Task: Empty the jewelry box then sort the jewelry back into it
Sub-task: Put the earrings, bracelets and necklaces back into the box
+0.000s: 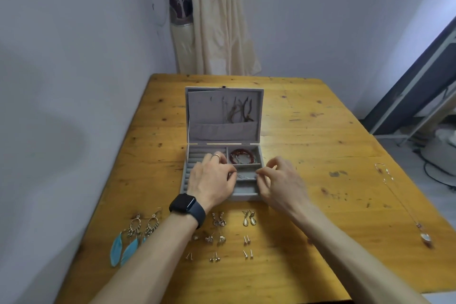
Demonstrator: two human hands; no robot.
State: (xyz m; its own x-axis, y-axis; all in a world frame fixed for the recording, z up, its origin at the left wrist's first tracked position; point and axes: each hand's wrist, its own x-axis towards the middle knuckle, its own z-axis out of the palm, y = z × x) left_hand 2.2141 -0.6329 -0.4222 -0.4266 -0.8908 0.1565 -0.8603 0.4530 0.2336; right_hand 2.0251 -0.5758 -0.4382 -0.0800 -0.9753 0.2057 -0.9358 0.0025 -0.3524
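Grey velvet jewelry box (223,116) stands open, lid upright.

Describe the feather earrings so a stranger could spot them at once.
On the wooden table, look in front of the open grey jewelry box, where earrings lie in rows near the front edge. The feather earrings are the pair at the far left. They alone are long, with turquoise feathers hanging from metal hoops; their neighbours are small studs and drops.
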